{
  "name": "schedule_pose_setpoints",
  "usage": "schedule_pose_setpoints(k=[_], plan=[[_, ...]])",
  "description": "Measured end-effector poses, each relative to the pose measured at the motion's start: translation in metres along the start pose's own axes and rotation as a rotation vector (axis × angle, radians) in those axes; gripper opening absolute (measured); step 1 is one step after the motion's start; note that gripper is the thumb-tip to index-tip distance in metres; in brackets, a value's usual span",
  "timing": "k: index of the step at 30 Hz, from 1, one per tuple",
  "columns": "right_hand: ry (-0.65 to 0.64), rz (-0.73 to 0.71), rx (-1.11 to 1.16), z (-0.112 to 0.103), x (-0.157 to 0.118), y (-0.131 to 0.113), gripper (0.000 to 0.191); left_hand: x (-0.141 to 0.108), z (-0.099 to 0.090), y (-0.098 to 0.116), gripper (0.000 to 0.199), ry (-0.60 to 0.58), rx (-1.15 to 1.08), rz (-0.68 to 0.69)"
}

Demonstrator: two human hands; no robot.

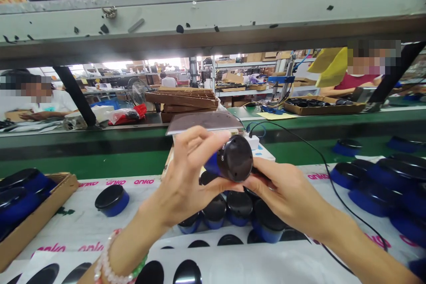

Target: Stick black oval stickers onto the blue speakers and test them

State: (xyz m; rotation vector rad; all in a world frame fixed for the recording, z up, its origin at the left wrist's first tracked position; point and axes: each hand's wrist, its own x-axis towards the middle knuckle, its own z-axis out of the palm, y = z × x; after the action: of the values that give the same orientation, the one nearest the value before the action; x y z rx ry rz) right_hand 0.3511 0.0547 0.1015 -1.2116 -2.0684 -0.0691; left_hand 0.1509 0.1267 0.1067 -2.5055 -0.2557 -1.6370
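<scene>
A round black part with a blue band [237, 159] is lifted in front of me, its glossy black face turned towards me and small white lettering along its side. My left hand [193, 168] grips it from the left, thumb below and fingers above. At its lower right edge, my right hand [278, 182] pinches it with thumb and fingers; the far fingertips are hidden. Below the hands, several similar black-and-blue round parts [239, 207] stand close together. One more such part [112, 199] stands apart to the left.
A cardboard tray [40, 213] of similar parts is at left; more parts [376, 186] are heaped at right. Sheets with black discs [188, 270] lie in front. A black cable [319, 153] crosses the right side. A shelf beam [213, 13] spans overhead. People sit across the green bench.
</scene>
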Motion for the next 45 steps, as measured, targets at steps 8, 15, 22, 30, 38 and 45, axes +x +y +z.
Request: schedule_pose_setpoints(k=[8,15,22,30,38,45], plan=[[-0.124,-0.131,-0.059,-0.006,0.0,-0.003,0.025,0.011,-0.018,0.011,0.077,-0.399,-0.058,-0.225],[0.055,-0.165,-0.072,-0.004,0.0,0.005,0.025,0.007,-0.01,0.022,0.047,-0.038,0.013,-0.011],[0.102,-0.105,-0.169,0.005,-0.006,0.007,0.025,0.018,-0.008,0.031,0.026,0.046,0.208,0.284],[0.099,-0.132,-0.193,0.008,-0.008,0.007,0.02,0.023,-0.01,0.03,0.024,0.035,0.213,0.404],[0.071,-0.228,-0.186,-0.001,-0.003,0.0,0.026,0.01,-0.015,0.025,0.036,-0.081,0.125,0.151],[0.086,-0.195,-0.431,-0.039,-0.015,-0.005,0.019,0.02,-0.044,0.012,0.066,-0.139,0.339,-0.02]])
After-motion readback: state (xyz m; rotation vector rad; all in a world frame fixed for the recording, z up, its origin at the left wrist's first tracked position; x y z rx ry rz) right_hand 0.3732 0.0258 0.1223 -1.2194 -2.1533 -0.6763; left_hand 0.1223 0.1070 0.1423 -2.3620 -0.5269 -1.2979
